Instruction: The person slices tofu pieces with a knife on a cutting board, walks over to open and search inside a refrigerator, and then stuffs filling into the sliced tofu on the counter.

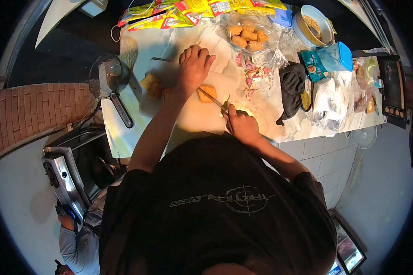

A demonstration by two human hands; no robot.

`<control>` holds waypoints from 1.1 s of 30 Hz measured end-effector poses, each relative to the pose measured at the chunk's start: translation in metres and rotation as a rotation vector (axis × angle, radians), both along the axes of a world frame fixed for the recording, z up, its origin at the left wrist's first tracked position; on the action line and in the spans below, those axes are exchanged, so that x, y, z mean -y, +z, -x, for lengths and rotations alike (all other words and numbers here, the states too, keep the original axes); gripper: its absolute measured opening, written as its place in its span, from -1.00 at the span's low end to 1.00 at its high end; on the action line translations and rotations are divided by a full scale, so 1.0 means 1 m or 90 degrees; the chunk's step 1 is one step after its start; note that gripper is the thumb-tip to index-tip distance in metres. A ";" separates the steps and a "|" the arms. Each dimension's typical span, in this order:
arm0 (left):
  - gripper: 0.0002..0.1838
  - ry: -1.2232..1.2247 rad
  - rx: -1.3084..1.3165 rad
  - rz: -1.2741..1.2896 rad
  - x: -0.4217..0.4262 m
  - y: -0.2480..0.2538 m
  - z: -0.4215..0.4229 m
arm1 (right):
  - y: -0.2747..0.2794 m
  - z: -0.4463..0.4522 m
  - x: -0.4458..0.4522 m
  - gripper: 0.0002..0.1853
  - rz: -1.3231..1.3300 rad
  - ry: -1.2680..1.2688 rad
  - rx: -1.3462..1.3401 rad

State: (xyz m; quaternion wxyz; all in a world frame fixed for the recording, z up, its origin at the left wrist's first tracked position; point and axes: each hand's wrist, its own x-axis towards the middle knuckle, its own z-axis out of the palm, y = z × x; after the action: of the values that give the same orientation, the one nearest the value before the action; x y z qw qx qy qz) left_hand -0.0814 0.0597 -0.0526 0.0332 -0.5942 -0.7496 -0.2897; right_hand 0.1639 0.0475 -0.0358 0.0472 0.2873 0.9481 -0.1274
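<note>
Golden-brown and squarish, a block of food (208, 94) lies on a pale cutting board (195, 118) near the centre of the frame. Across it reaches the blade of a knife (220, 105), whose handle the person's right hand (244, 127) grips with closed fingers, just right of centre. Small yellowish scraps (226, 99) lie beside the blade. The left hand (196, 68) is above the block in the frame, back uppermost and fingers bent; its palm is hidden, so whether it holds anything cannot be told. Left of that forearm sit more browned chunks (150, 85).

Toward the upper right, a clear plastic bag (248, 35) contains similar brown pieces, with pinkish peelings (254, 75) scattered below it. A black cloth (291, 89) lies farther right, near a blue-lidded container (331, 58). Yellow and red packets (184, 13) line the top edge. At left rests a round pan (106, 75) with a dark handle; at lower left, another person's grey sleeve (73, 245) shows.
</note>
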 end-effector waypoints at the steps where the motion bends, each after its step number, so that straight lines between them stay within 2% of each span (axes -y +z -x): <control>1: -0.76 -0.001 -0.004 0.007 -0.003 0.001 0.000 | 0.005 0.000 -0.004 -0.70 0.049 -0.004 -0.015; 5: -0.75 -0.017 -0.004 0.027 -0.012 0.003 -0.001 | 0.010 -0.001 -0.009 -0.69 0.119 -0.016 -0.110; 11: -0.72 -0.030 0.003 0.026 0.000 0.002 0.000 | 0.016 0.008 0.016 -0.67 0.068 -0.069 0.027; 15: -0.71 -0.030 0.016 0.021 -0.003 0.004 0.003 | 0.012 0.002 0.000 -0.66 0.083 -0.051 -0.039; 20: -0.70 -0.037 0.045 -0.031 -0.009 0.012 0.001 | 0.022 -0.004 -0.009 -0.61 0.250 -0.057 -0.110; 23: -0.71 -0.048 0.022 -0.012 -0.007 0.014 -0.001 | 0.027 -0.007 -0.006 -0.59 0.284 -0.073 -0.125; 26: -0.63 -0.062 0.013 0.023 -0.005 0.010 -0.004 | 0.025 -0.010 -0.001 -0.58 0.223 -0.066 -0.088; 33: -0.63 -0.037 0.004 0.027 -0.003 0.004 -0.009 | 0.016 -0.008 0.005 -0.65 0.127 -0.037 -0.020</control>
State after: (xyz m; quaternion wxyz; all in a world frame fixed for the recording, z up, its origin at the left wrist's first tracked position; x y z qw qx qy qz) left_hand -0.0728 0.0632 -0.0487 0.0098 -0.6151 -0.7383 -0.2767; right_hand 0.1716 0.0427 -0.0203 0.0569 0.3062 0.9227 -0.2270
